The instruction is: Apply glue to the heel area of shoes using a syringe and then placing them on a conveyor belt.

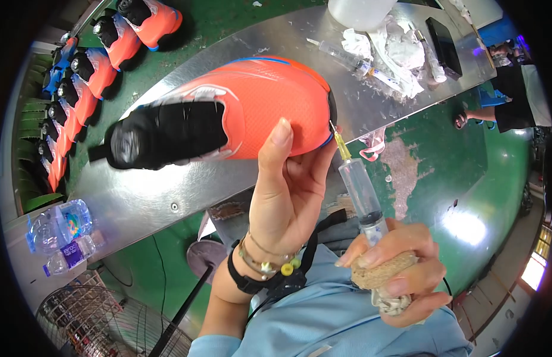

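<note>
An orange shoe (273,98) with a black collar and blue edging lies on its length above the metal table, toe to the right. My left hand (291,190) grips it from below near the toe, thumb on the upper. My right hand (401,268) is closed around a clear syringe (360,187) with a yellow needle hub. The needle tip points up at the sole edge by the toe and appears to touch it. A tan, cork-like pad (383,271) and some pale knotted cord or cloth (392,302) are also in my right hand.
Wadded white tissue (404,53), another syringe (347,56), a white container (362,12) and a black box (444,47) lie on the metal table (139,205). Several orange shoes (97,68) line a rack at left. Plastic bottles (61,226) stand near a wire-caged fan (103,321). Another person (520,92) is at right.
</note>
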Demonstrator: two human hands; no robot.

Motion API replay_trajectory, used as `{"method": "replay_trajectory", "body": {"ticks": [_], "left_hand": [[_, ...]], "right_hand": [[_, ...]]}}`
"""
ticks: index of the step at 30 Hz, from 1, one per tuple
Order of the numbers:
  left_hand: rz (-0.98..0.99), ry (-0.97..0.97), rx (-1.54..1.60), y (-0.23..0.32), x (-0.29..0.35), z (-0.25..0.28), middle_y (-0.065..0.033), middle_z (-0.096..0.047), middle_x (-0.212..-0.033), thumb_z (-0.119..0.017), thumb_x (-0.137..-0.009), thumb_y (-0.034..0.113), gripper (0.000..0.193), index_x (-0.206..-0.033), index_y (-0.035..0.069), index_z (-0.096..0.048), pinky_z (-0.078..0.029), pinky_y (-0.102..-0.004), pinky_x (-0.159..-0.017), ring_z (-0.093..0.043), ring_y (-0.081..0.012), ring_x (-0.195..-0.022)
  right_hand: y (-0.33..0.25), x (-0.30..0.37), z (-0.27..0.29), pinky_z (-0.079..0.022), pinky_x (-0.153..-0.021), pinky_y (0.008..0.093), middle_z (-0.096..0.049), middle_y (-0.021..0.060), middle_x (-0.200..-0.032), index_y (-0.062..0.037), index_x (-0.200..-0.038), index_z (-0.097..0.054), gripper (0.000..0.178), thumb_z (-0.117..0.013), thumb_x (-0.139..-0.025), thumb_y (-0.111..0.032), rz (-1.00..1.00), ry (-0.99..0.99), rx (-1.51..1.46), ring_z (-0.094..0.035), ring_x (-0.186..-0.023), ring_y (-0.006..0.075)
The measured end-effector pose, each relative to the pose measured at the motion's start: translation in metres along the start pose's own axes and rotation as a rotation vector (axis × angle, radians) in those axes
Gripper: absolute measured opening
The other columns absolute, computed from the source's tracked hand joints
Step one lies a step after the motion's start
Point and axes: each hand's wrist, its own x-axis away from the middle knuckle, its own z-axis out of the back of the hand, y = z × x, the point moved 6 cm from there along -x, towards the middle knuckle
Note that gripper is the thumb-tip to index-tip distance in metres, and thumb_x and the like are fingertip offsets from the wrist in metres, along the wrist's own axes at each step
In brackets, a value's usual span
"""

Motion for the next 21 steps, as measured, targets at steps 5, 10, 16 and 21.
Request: {"method": "replay_trajectory", "body": {"ticks": [5, 10, 16, 21], "left_hand": [[0.135, 0.129, 0.012, 0.009, 0.008, -0.007, -0.0012, -0.066, -0.106, -0.064, -0.090, 0.021, 0.026, -0.111, 0.009, -0.059, -0.052, -0.0312, -0.093, -0.064, -0.0129, -0.097], [0.154, 0.186, -0.044, 0.011, 0.009, -0.011, -0.0024, -0.066, -0.106, -0.065, -0.089, 0.022, 0.028, -0.112, 0.007, -0.058, -0.053, -0.0295, -0.092, -0.064, -0.0129, -0.096], [0.115, 0.190, -0.072, 0.012, 0.009, -0.009, -0.0031, -0.065, -0.107, -0.065, -0.089, 0.022, 0.030, -0.113, 0.006, -0.057, -0.050, -0.0333, -0.097, -0.063, -0.0141, -0.098], [0.110, 0.128, -0.168, 0.011, 0.006, -0.004, -0.0033, -0.064, -0.110, -0.062, -0.091, 0.020, 0.028, -0.115, 0.006, -0.056, -0.044, -0.0405, -0.104, -0.062, -0.0169, -0.101]], "right_hand": [[0.008, 0.006, -0.005, -0.054, -0.055, 0.0323, -0.062, 0.0209, -0.090, -0.0050, -0.091, -0.067, 0.058, -0.027, -0.101, -0.045, 0.143, 0.074, -0.016, -0.065, -0.064, 0.0261], [0.013, 0.015, -0.003, -0.055, -0.056, 0.0332, -0.062, 0.0213, -0.090, -0.0034, -0.090, -0.067, 0.056, -0.028, -0.101, -0.042, 0.166, 0.073, -0.013, -0.066, -0.066, 0.0272], [0.018, 0.018, 0.000, -0.054, -0.056, 0.0346, -0.062, 0.0232, -0.094, -0.0017, -0.092, -0.067, 0.050, -0.032, -0.101, -0.037, 0.168, -0.022, 0.012, -0.067, -0.068, 0.0296], [0.012, 0.000, 0.053, -0.053, -0.068, 0.0323, -0.060, 0.0205, -0.102, 0.0016, -0.102, -0.062, 0.035, -0.040, -0.098, -0.025, 0.281, 0.286, 0.402, -0.063, -0.083, 0.0239]]}}
